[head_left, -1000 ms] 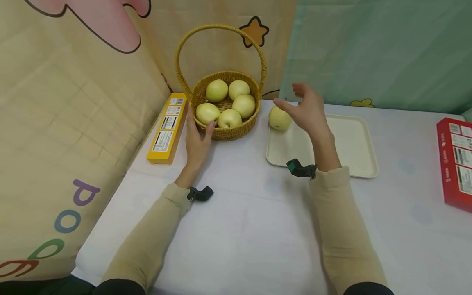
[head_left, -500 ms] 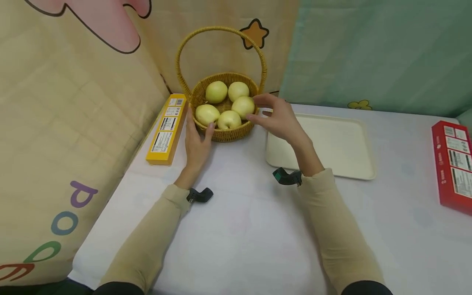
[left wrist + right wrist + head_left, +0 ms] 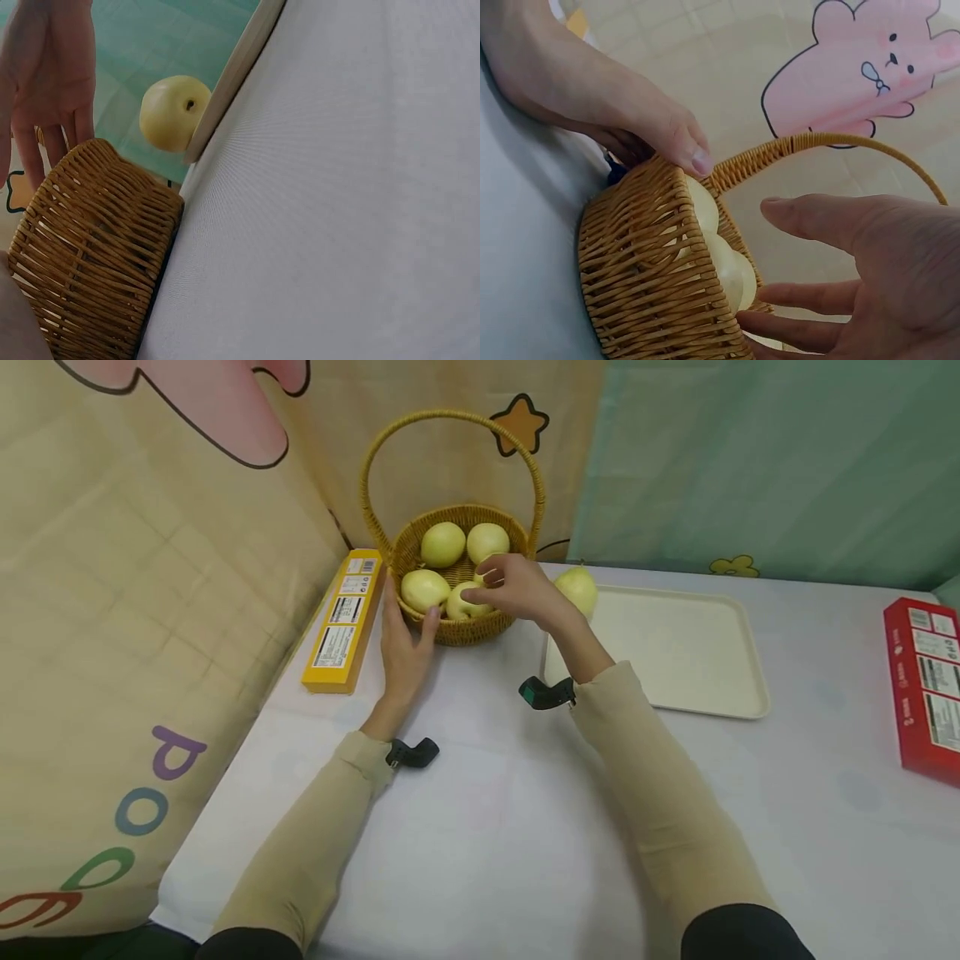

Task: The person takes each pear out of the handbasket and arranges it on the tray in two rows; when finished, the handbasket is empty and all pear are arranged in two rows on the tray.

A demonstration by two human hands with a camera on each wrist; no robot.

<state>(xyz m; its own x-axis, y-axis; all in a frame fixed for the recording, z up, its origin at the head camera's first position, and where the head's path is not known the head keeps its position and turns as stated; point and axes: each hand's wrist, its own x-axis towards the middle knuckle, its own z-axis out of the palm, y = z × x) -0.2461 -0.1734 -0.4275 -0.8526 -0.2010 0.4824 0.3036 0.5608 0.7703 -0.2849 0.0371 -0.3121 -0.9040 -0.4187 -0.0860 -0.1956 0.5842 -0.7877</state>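
Observation:
A wicker basket [image 3: 476, 631] with a tall arched handle holds several pale yellow-green pears [image 3: 424, 591]. My left hand [image 3: 403, 652] grips its left front side, with the thumb over the rim and the other fingers along the outer wall. Over the basket's right side is my right hand [image 3: 525, 589], fingers parted and partly bent above the front pears. Its palm hides much of one pear. In the right wrist view, a gap shows between the right thumb and fingers [image 3: 810, 296], with nothing held there. Another pear [image 3: 577, 591] sits at the cream tray's left back corner.
The cream tray [image 3: 697, 652] lies right of the basket. A yellow box [image 3: 341, 627] stands close to the basket's left side, and a red box [image 3: 930, 693] lies at the far right. Printed curtains [image 3: 750, 468] rise behind the white-covered table [image 3: 480, 827].
My right hand has moved left, from beside the pear on the tray to over the basket's front pears. The left hand stays on the basket.

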